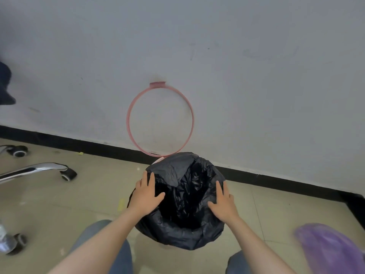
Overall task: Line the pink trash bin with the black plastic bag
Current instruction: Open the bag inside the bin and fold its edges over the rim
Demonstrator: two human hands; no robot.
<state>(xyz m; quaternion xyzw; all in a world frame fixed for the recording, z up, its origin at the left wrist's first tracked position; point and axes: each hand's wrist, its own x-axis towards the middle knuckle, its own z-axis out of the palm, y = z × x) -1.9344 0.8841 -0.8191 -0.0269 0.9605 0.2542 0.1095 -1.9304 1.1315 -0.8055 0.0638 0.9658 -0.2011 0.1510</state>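
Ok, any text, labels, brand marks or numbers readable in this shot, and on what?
None readable.
black plastic bag: plain, no print.
pink ring leaning against the wall: no marking visible.
purple bag: blurred, no text seen.
clear bottle at left edge: blurred, cannot tell.

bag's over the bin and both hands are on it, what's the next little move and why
Probably swing the pink ring down to clamp the bag. The black bag already drapes over the bin's rim, the left hand and right hand rest flat on its sides, and the ring stands flipped up against the wall.
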